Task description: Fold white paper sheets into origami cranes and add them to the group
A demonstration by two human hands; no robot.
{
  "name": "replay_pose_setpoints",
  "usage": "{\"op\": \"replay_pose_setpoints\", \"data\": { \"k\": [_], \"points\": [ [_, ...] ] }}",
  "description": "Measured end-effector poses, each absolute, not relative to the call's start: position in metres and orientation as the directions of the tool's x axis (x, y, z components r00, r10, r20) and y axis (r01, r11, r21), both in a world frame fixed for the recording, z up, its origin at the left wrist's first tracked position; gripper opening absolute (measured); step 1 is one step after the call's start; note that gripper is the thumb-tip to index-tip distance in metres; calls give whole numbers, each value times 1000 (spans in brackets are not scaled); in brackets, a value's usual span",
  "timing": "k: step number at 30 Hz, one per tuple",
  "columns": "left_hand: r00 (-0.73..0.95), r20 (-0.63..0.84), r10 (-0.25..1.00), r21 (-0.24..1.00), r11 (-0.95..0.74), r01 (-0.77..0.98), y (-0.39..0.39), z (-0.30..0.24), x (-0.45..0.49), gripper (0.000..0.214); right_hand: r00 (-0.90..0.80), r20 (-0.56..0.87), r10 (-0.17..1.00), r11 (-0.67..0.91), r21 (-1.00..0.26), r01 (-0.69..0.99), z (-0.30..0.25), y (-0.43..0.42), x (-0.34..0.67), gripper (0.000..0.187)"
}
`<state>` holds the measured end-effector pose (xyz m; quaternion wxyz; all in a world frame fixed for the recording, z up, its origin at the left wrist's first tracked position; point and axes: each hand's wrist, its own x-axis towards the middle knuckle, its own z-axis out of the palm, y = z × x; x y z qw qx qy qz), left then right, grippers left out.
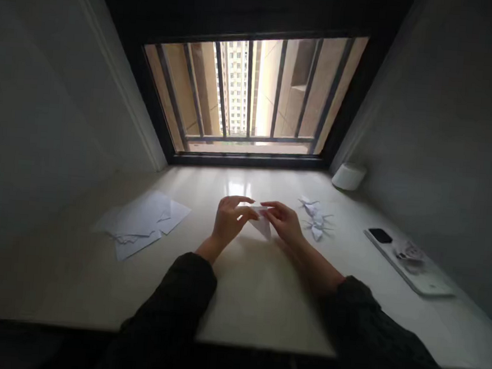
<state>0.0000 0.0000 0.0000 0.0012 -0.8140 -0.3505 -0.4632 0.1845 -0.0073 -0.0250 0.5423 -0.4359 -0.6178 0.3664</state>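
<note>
A small piece of folded white paper (pixel 262 226), roughly triangular with its point downward, is held between both hands over the pale sill. My left hand (pixel 232 216) grips its upper left part between thumb and fingers. On the other side, my right hand (pixel 283 221) pinches the upper right part with thumb and forefinger. The fingertips hide some of the paper's top edge. Just right of my right hand lie several folded white paper figures (pixel 316 220) with thin pointed limbs. A stack of white paper sheets (pixel 142 219) rests to the left, apart from my left hand.
A phone in a light case (pixel 413 263) lies at the right. At the back right corner stands a white roll-like object (pixel 349 176). The window frame (pixel 247 162) closes off the back, with walls on both sides. The sill's front edge (pixel 260 345) runs below my forearms.
</note>
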Motion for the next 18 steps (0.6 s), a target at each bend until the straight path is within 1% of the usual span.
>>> {"op": "replay_pose_setpoints", "data": {
  "k": [5, 7, 9, 12, 16, 18],
  "points": [
    [276, 744, 608, 373, -721, 584, 4, 10, -7, 6, 92, 381, 920, 367, -920, 140, -27, -1, 189, 35],
    [238, 743, 625, 402, -702, 588, 9, 12, -14, 5, 168, 362, 917, 349, -931, 106, -28, 3, 192, 35],
    [236, 733, 637, 418, -697, 583, 15, 13, -23, 4, 228, 323, 919, 321, -946, 49, -28, 5, 195, 31],
    [267, 723, 637, 387, -694, 606, 23, 10, -34, 5, 255, 242, 936, 254, -967, -12, -27, 7, 198, 26],
    [309, 715, 627, 281, -662, 695, 25, 5, -39, 8, 274, 166, 947, 189, -980, -60, -26, 6, 199, 26],
    [330, 695, 639, 277, -661, 697, 24, 4, -38, 11, 282, 144, 949, 170, -983, -70, -25, 6, 199, 25]
  ]
}}
